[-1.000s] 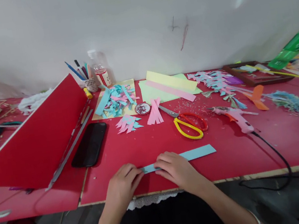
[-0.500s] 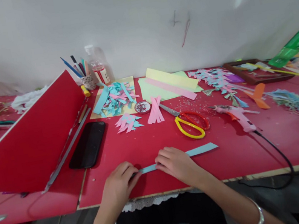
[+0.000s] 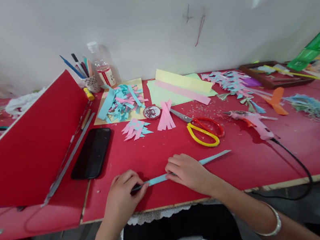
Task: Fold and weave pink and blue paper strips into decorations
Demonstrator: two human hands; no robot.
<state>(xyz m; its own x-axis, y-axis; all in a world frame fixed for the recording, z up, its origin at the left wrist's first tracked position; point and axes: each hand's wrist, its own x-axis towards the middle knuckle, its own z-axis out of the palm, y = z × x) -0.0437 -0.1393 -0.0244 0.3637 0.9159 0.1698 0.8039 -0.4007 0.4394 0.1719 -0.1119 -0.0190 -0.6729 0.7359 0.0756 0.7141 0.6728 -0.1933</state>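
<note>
A long light-blue paper strip (image 3: pixel 212 157) lies across the near part of the red table (image 3: pixel 247 166). My left hand (image 3: pixel 121 194) pinches its left end, fingers curled. My right hand (image 3: pixel 187 170) presses down on the strip's middle with bent fingers. The strip looks narrower, folded along its length. Yellow-and-red scissors (image 3: pixel 203 131) lie just beyond my right hand.
A black phone (image 3: pixel 92 152) lies left, beside a tilted red board (image 3: pixel 29 146). A pink glue gun (image 3: pixel 254 120) with a black cord sits right. Cut pink and blue paper pieces (image 3: pixel 123 101), yellow sheets (image 3: pixel 179 88), a pen cup (image 3: pixel 90 82) and a bottle (image 3: pixel 103 70) stand by the wall.
The blue strip has grown narrower as both hands fold it lengthwise. My hands have stayed on it, shifting only slightly.
</note>
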